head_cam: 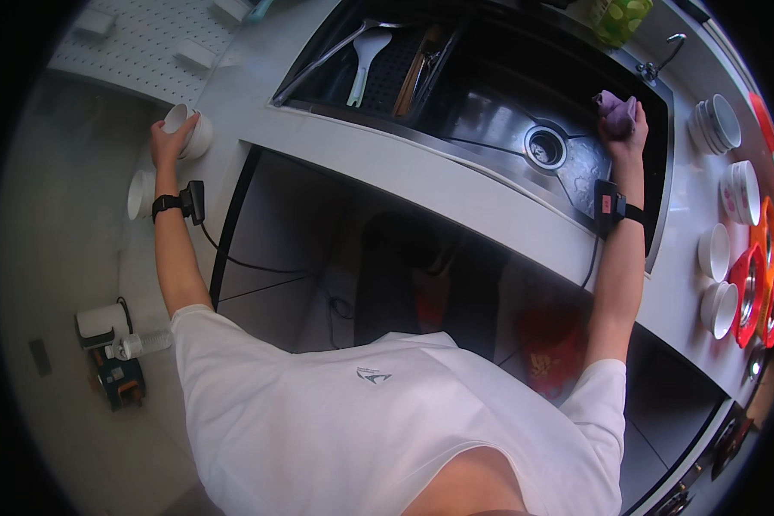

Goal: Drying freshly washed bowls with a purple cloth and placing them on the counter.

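My left hand [168,143] grips a small white bowl [178,117] by its side, at the left part of the counter. Right against it are more white bowls [200,138], partly hidden by my fingers, so I cannot tell if they are all nested. Just below my wrist stands another white bowl or small stack [140,195]. Over the right end of the black sink [484,97], my right hand [631,138] holds a crumpled purple cloth [617,115]. The sink's drain [545,147] lies to the left of that hand, with wet metal around it.
A faucet [664,61] rises at the sink's back right corner. Bowl stacks [716,126] and red-rimmed dishes [745,297] line the right counter. A rice paddle [365,61] and other utensils lie in the sink's left section. Cables [251,263] hang from both wrist devices.
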### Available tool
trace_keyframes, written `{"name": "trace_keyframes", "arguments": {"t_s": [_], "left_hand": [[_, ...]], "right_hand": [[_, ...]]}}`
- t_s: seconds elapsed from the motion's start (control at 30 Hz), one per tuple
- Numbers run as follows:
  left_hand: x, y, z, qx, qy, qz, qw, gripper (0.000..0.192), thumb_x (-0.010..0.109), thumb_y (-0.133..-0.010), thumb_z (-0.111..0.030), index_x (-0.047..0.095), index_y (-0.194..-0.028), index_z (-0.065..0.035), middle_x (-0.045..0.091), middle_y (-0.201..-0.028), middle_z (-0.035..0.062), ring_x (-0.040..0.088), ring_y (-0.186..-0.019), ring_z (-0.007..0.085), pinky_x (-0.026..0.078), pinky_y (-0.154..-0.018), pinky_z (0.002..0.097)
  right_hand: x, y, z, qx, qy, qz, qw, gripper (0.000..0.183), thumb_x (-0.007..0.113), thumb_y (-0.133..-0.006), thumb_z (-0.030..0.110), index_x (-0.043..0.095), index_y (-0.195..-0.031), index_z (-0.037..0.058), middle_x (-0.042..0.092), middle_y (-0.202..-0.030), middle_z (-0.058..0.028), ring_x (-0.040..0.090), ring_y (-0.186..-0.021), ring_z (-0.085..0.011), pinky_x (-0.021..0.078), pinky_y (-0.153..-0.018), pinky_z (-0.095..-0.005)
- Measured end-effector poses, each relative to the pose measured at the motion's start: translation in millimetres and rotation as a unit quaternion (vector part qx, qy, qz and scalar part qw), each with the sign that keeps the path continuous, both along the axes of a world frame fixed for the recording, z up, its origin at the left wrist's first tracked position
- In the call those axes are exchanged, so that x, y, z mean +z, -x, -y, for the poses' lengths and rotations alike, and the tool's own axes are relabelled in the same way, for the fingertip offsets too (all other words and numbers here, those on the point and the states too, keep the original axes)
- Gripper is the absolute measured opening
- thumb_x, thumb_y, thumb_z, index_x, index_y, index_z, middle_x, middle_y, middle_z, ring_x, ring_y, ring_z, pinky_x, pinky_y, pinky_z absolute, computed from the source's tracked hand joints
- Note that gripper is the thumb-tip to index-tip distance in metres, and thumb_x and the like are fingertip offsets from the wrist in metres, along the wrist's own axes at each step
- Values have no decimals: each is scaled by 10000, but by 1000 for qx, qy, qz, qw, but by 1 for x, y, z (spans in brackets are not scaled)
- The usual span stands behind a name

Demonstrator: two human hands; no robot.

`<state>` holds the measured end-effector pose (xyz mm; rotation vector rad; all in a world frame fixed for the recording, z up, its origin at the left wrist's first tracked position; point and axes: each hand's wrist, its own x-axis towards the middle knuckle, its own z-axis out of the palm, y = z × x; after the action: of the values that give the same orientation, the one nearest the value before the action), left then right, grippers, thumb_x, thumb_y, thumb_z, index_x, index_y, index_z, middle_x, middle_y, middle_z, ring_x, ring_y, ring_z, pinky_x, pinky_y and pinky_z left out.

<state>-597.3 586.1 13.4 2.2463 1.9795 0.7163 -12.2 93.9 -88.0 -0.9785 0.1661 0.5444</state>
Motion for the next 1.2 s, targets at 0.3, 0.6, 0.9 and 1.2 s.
{"name": "trace_keyframes", "arguments": {"t_s": [0.3, 0.6, 0.9, 1.2], "left_hand": [[-12, 9, -6, -7, -19, -34, 999, 1061, 739, -482, -639, 403, -1263, -4, 498, -1217, 227, 496, -1122, 336, 403, -928, 392], [-26, -5, -10, -30, -232, -140, 962, 952, 697, -529, -693, 540, -1142, 19, 542, -1163, 196, 494, -1099, 346, 382, -951, 419], [0, -87, 184, -483, -387, -124, 776, 329, 584, -807, -2, 404, -534, -30, 399, -511, 116, 413, -476, 287, 294, -451, 395], [95, -260, 358, -750, -385, 18, 537, 104, 629, -796, -2, 535, -811, -43, 621, -861, 139, 605, -680, 199, 480, -517, 229]], "right_hand": [[6, 11, -6, 14, 14, 16, 1000, 461, 494, -836, 461, 440, -1198, 179, 449, -1181, -111, 450, -1057, -287, 443, -802, -429], [19, 29, -6, 48, -31, 135, 989, 212, 540, -867, 321, 522, -864, 110, 538, -782, -65, 569, -704, -187, 495, -623, -338], [1, 33, -38, 3, -46, -19, 999, 491, 625, -736, 479, 550, -1016, 82, 583, -915, -95, 581, -784, -222, 479, -640, -363], [-8, 27, -58, -61, -19, -13, 998, 547, 629, -750, 437, 522, -1061, 0, 577, -974, -137, 587, -847, -245, 495, -685, -403]]}}
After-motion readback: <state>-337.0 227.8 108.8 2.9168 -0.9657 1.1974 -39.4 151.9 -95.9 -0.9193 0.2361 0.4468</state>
